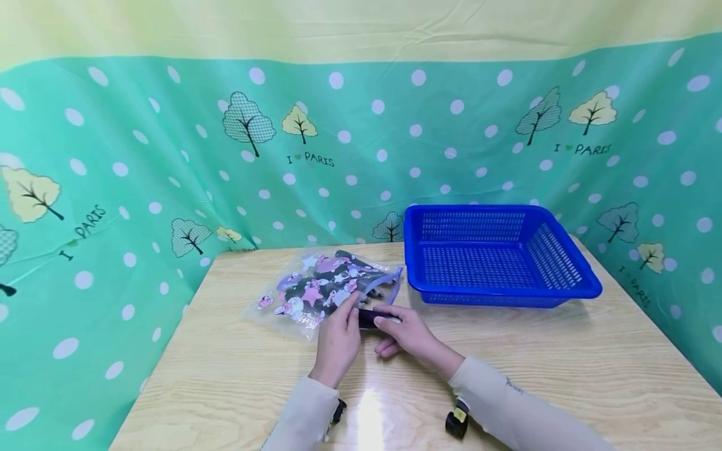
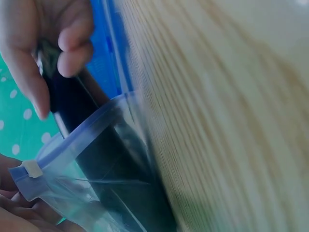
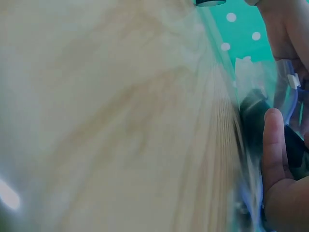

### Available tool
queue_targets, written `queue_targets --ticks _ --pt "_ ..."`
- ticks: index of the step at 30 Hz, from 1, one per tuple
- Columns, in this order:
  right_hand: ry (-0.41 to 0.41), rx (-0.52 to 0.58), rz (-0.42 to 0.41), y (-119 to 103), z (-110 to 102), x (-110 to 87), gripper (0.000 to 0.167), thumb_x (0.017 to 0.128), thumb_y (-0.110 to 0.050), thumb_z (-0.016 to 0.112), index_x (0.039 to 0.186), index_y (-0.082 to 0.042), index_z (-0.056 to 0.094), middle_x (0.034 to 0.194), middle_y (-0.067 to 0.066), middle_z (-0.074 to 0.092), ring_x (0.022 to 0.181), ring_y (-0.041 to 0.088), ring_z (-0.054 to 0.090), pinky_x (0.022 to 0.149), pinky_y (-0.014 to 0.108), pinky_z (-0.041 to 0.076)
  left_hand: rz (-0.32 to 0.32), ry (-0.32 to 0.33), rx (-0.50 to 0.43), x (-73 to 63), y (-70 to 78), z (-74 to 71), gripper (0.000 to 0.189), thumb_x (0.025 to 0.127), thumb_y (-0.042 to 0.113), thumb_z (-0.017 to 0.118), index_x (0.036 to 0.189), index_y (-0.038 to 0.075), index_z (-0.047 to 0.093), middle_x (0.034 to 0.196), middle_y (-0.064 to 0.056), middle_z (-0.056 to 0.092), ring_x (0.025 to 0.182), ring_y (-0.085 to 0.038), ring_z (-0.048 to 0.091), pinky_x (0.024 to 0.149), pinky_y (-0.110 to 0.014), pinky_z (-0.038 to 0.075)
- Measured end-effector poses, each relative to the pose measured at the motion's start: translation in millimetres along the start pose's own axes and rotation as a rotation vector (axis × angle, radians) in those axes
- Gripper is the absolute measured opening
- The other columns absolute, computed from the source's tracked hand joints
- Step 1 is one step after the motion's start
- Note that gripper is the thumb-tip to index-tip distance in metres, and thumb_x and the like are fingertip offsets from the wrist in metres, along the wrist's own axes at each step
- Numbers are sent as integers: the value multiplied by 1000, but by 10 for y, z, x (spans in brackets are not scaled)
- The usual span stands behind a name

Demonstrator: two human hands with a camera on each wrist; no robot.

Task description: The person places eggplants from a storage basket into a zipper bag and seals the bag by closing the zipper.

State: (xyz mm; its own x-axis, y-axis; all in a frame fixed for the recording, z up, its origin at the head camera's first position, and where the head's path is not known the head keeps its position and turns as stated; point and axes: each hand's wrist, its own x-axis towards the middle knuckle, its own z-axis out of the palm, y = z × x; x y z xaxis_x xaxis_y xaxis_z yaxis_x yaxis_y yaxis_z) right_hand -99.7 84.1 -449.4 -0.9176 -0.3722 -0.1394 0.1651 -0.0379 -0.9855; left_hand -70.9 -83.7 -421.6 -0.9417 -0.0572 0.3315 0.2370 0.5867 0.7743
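A clear zip bag (image 1: pixel 316 291) printed with pink and white cartoon figures lies on the table, its mouth facing right. My left hand (image 1: pixel 340 341) grips the bag's near edge by the white slider (image 2: pixel 33 168) of its purple zip. The right hand (image 1: pixel 414 335) holds the outer end of a long, dark eggplant (image 1: pixel 369 318), thumb on top. In the left wrist view, the eggplant (image 2: pixel 72 99) reaches through the mouth, most of its length inside the bag (image 2: pixel 130 183). More dark long shapes show through the print.
To the right of the bag stands a blue plastic basket (image 1: pixel 507 294) with slotted walls. The table (image 1: pixel 237 388) has a light wood grain. A green dotted curtain (image 1: pixel 361 169) hangs behind it and along both sides.
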Motion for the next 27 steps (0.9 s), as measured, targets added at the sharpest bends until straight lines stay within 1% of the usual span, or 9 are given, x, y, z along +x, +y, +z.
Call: queue_targets --ticks 2,3,6,10,14,16,19,22,27 --pt "-15 12 6 28 38 58 52 102 -15 60 145 9 45 113 34 65 62 27 71 60 42 60 -2 3 -4 0 -2 -2 36 101 6 56 137 7 63 131 -13 64 116 -31 64 97 -46 50" --pt "-21 15 7 38 57 85 51 102 -16 60 145 9 46 112 33 66 61 25 71 59 41 60 -1 3 -6 1 -4 0 36 101 5 56 137 6 63 132 -12 64 120 -31 61 100 -46 48" --pt "-38 26 13 64 103 168 48 102 -17 59 143 6 50 111 26 69 59 21 69 57 39 60 5 3 -16 0 -17 5 36 101 4 57 136 5 63 131 -12 64 119 -30 62 99 -47 49" --pt "-52 52 24 64 95 225 50 101 -17 62 144 4 50 108 24 70 59 20 69 57 37 60 -14 -1 -38 2 -17 4 35 101 5 56 136 7 64 130 -12 65 114 -27 64 96 -47 51" --pt "-117 77 50 29 -30 211 58 97 -7 63 149 5 41 100 30 68 62 21 69 61 37 60 -39 -15 -61 16 -11 2 35 102 6 56 135 7 64 132 -11 65 115 -27 63 97 -46 50" --pt "-139 75 55 4 -110 187 58 95 -1 58 149 8 39 97 33 67 63 21 70 63 38 61 -41 -22 -62 26 -13 4 35 102 6 56 135 7 64 132 -11 64 119 -27 61 99 -46 49" --pt "-144 52 47 -22 -206 161 54 92 6 51 144 12 42 93 37 64 65 23 70 65 39 61 -43 -24 -58 40 -20 -1 35 102 6 56 135 8 64 132 -11 64 115 -27 63 98 -46 50" --pt "-154 9 31 -34 -253 155 47 95 6 49 141 15 44 94 39 64 67 23 71 67 40 61 -43 -17 -53 44 -27 -9 35 101 5 57 135 8 65 131 -11 65 111 -27 65 95 -46 51" --pt "-152 -66 10 -17 -229 202 43 103 -2 51 144 11 46 85 34 66 65 25 71 64 42 61 -10 -13 -36 37 -28 -8 35 100 4 58 134 5 65 131 -13 65 119 -31 62 100 -47 48"
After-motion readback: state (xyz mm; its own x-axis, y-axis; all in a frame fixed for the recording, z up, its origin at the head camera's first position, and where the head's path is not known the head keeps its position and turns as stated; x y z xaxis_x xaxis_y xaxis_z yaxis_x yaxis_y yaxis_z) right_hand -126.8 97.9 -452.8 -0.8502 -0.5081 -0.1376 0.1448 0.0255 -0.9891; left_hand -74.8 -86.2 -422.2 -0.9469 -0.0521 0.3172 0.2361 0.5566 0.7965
